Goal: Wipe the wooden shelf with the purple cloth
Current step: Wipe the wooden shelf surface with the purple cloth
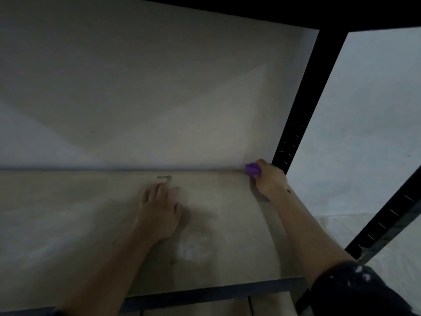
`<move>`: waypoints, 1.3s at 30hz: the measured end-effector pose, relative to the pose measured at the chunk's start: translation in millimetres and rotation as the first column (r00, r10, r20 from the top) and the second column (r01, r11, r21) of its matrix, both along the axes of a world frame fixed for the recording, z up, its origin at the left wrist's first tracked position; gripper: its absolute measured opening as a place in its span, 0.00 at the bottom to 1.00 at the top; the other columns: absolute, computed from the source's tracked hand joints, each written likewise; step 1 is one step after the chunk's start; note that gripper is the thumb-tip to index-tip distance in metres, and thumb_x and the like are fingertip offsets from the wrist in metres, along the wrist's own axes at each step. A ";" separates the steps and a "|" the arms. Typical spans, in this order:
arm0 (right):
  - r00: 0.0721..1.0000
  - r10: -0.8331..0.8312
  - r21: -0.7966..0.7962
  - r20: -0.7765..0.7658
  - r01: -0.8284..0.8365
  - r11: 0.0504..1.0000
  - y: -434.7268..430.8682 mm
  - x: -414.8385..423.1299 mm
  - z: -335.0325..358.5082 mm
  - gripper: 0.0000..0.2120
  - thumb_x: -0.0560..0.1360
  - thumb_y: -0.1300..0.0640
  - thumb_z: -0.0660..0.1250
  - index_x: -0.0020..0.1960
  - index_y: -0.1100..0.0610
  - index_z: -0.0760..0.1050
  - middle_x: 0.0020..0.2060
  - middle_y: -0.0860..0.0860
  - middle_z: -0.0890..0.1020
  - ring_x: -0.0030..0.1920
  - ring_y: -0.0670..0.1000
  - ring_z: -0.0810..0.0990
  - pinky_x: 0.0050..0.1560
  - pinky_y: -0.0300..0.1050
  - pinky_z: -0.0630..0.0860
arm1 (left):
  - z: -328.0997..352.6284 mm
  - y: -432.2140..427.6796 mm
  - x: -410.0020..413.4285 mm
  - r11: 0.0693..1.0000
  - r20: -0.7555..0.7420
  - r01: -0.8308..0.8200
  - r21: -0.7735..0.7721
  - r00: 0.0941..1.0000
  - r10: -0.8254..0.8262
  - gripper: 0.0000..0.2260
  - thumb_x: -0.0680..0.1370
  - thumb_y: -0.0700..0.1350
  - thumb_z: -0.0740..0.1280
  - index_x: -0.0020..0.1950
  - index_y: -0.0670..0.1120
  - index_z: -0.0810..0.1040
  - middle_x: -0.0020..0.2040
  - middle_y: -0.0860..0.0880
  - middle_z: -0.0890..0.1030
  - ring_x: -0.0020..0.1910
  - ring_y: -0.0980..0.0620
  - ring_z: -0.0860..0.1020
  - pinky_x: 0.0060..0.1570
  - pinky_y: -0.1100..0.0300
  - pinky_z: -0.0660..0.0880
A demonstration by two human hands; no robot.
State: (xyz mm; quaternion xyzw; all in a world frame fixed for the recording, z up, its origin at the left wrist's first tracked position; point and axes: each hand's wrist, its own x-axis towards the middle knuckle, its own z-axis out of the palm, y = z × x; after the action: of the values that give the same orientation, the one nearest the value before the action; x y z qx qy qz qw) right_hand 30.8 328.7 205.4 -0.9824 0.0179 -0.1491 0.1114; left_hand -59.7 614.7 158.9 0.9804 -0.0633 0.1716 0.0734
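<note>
The pale wooden shelf (79, 213) runs across the lower half of the view and meets a white wall at its back edge. My right hand (270, 179) grips the bunched purple cloth (252, 169) at the shelf's back right corner, against the wall and beside the black post. Only a small purple wad shows past my fingers. My left hand (160, 209) rests palm down on the middle of the shelf, fingers spread and pointing toward the wall.
A black perforated metal upright (296, 124) stands at the right back corner, and a second upright (387, 224) slants at the front right. The shelf's dark front rail (205, 293) crosses the bottom. A whitish smudge (189, 249) and a small dark mark (164, 177) lie on the board.
</note>
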 end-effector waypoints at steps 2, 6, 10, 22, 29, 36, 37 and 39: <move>0.965 0.256 0.147 -0.057 -0.245 0.958 16.5 -3.6 0.6 0.15 0.74 0.55 0.65 0.60 0.52 0.71 0.54 0.55 0.80 0.55 0.58 0.78 0.53 0.45 0.74 | 0.0 1.2 0.6 1.000 -0.001 -0.001 -0.009 1.000 0.001 0.24 0.71 0.54 0.53 0.57 0.43 0.79 0.58 0.37 0.78 0.56 0.37 0.77 0.55 0.42 0.73; 0.935 0.350 0.357 -0.063 -0.306 0.882 -2.3 1.2 17.1 0.19 0.72 0.59 0.69 0.62 0.54 0.73 0.58 0.54 0.80 0.59 0.55 0.77 0.57 0.40 0.70 | -1.0 0.9 0.1 1.000 0.013 0.011 -0.001 1.000 -0.011 0.23 0.72 0.54 0.53 0.57 0.44 0.78 0.58 0.37 0.78 0.56 0.37 0.77 0.55 0.42 0.73; 0.989 -0.142 0.129 -0.038 0.146 0.981 -10.7 9.0 9.0 0.17 0.75 0.57 0.62 0.62 0.57 0.68 0.58 0.60 0.78 0.57 0.63 0.77 0.52 0.51 0.74 | -0.7 -1.1 0.5 1.000 0.010 -0.003 -0.012 1.000 0.004 0.24 0.72 0.54 0.52 0.57 0.43 0.78 0.58 0.37 0.78 0.56 0.36 0.77 0.57 0.41 0.72; 0.987 0.155 0.237 0.046 -0.161 0.958 1.5 14.1 22.0 0.18 0.72 0.59 0.66 0.62 0.52 0.72 0.57 0.56 0.80 0.57 0.57 0.78 0.54 0.44 0.74 | -0.7 -1.8 -0.4 1.000 0.002 -0.005 0.009 1.000 0.005 0.22 0.72 0.53 0.54 0.56 0.43 0.79 0.56 0.37 0.79 0.53 0.36 0.78 0.54 0.41 0.75; 0.932 0.359 -0.051 0.053 -0.357 0.933 48.7 1.4 -9.2 0.16 0.71 0.60 0.64 0.58 0.52 0.75 0.55 0.54 0.81 0.53 0.61 0.75 0.51 0.50 0.75 | 0.3 -0.4 -1.0 1.000 0.011 -0.014 0.004 1.000 0.014 0.22 0.71 0.53 0.53 0.57 0.44 0.78 0.57 0.37 0.79 0.55 0.37 0.77 0.56 0.42 0.73; 0.962 0.256 0.037 -0.093 -0.253 0.967 10.1 16.1 5.3 0.20 0.74 0.48 0.65 0.64 0.49 0.69 0.56 0.57 0.78 0.56 0.61 0.77 0.58 0.52 0.73 | 1.8 -2.1 -3.0 1.000 0.021 -0.019 0.015 1.000 0.019 0.21 0.72 0.53 0.54 0.56 0.44 0.78 0.56 0.38 0.79 0.52 0.37 0.78 0.53 0.43 0.74; 0.971 0.217 0.008 -0.104 -0.217 0.976 15.5 13.9 -0.1 0.21 0.74 0.46 0.64 0.65 0.48 0.68 0.57 0.58 0.78 0.56 0.62 0.76 0.58 0.53 0.73 | 2.1 -2.5 -2.7 1.000 0.018 -0.021 0.016 1.000 0.020 0.22 0.71 0.53 0.54 0.56 0.44 0.79 0.56 0.38 0.79 0.52 0.37 0.78 0.54 0.43 0.74; 0.971 0.238 0.006 -0.021 -0.238 0.971 31.9 5.7 -10.1 0.19 0.73 0.46 0.64 0.62 0.50 0.72 0.53 0.58 0.79 0.52 0.62 0.78 0.53 0.53 0.75 | 2.8 -1.6 -2.4 1.000 0.016 -0.022 0.010 1.000 0.022 0.22 0.71 0.53 0.54 0.56 0.44 0.79 0.57 0.38 0.79 0.53 0.37 0.78 0.55 0.43 0.73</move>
State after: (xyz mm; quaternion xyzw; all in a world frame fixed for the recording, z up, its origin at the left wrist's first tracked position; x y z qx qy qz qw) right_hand 36.6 360.6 195.3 -0.9788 -0.0984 -0.1239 0.1298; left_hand -62.1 613.1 161.7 0.9800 -0.0540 0.1800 0.0658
